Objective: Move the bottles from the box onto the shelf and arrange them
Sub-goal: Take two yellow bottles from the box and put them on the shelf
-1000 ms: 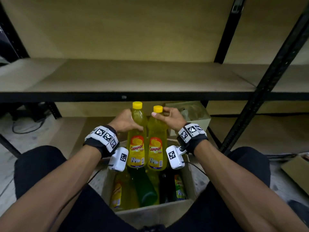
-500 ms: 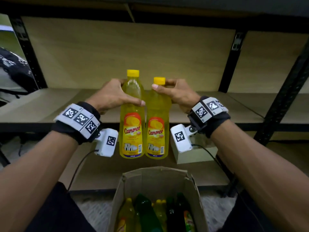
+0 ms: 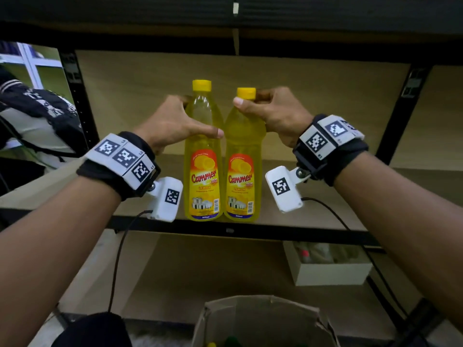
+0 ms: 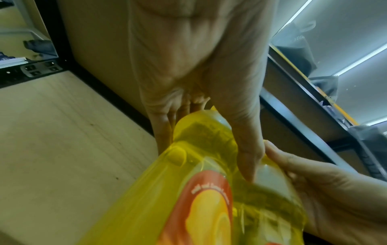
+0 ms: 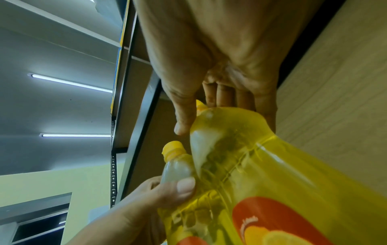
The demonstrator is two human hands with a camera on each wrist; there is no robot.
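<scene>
Two yellow bottles with yellow caps and orange labels stand upright side by side, touching, at the front edge of the wooden shelf [image 3: 325, 211]. My left hand [image 3: 175, 123] grips the shoulder of the left bottle [image 3: 203, 156], thumb across its front. My right hand [image 3: 273, 111] grips the neck of the right bottle [image 3: 243, 159] just under its cap. The left wrist view shows my fingers round the left bottle [image 4: 201, 165]; the right wrist view shows my fingers round the right bottle [image 5: 261, 165]. The cardboard box [image 3: 263, 319] sits below, its contents mostly hidden.
The shelf board stretches bare to both sides of the bottles. Black uprights [image 3: 77, 96] frame the bay, and an upper shelf edge [image 3: 235, 33] runs overhead. On the lower shelf stands a white box [image 3: 328, 271]. A dark bag [image 3: 42, 113] lies to the left.
Both hands have carried the two bottles up out of the box and forward; the bottles now reach the front of the shelf.
</scene>
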